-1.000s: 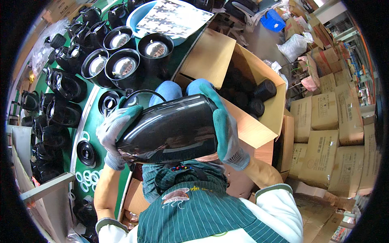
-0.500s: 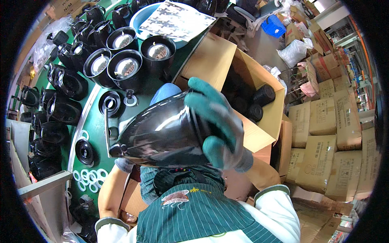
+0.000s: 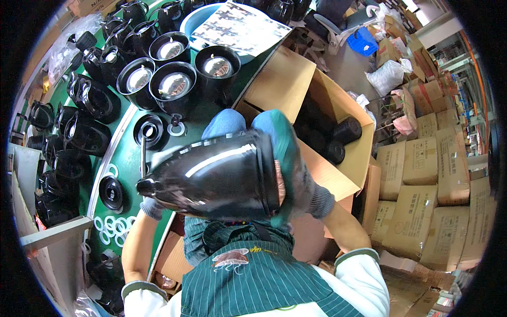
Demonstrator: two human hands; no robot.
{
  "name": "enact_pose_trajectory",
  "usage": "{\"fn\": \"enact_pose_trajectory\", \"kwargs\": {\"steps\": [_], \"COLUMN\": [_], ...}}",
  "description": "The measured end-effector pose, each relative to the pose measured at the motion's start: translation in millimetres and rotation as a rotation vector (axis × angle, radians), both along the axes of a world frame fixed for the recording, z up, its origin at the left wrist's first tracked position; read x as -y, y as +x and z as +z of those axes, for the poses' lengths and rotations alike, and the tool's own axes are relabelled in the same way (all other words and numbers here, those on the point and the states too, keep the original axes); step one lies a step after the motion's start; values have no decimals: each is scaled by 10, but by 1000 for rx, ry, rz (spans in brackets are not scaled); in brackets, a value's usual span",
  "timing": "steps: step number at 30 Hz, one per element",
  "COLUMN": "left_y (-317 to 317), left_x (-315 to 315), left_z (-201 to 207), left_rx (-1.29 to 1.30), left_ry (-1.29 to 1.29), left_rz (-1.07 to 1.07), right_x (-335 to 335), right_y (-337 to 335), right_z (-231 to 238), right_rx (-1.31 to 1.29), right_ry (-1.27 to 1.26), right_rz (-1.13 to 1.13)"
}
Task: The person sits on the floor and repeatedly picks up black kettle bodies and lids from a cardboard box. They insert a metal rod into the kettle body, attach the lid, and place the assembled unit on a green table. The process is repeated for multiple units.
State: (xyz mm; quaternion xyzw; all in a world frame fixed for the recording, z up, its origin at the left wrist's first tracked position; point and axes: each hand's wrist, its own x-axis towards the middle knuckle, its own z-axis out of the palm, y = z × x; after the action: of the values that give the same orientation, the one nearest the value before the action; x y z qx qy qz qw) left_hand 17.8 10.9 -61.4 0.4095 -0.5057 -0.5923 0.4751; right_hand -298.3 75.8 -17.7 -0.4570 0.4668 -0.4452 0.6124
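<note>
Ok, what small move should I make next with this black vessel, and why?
I'd suggest settling the right hand around the wide end of the black vessel while the left hand steadies the narrow end. The vessel is tipped on its side, and the right hand is blurred beside its wide end, so a firm hold there isn't clear; the left is mostly hidden behind it.

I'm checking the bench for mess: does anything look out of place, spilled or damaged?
A patterned sheet looks askew: it lies slanted across the blue basin, overhanging its rim. White rings lie loosely overlapping on the green table. I see no spill, nor damage on the held black jug.
</note>
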Motion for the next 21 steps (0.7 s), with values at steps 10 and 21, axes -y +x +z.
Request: {"fn": "enact_pose_trajectory", "kwargs": {"steps": [10, 21], "left_y": [-3, -236], "left_x": [-21, -221], "left_z": [104, 456], "left_rx": [359, 329], "left_ry": [-268, -309], "left_rz": [81, 130], "right_x": [31, 106], "right_y": [-84, 167], "right_z": [-23, 228], "right_rx": [-87, 19], "right_ry": [-128, -415], "right_rz": [31, -33]}}
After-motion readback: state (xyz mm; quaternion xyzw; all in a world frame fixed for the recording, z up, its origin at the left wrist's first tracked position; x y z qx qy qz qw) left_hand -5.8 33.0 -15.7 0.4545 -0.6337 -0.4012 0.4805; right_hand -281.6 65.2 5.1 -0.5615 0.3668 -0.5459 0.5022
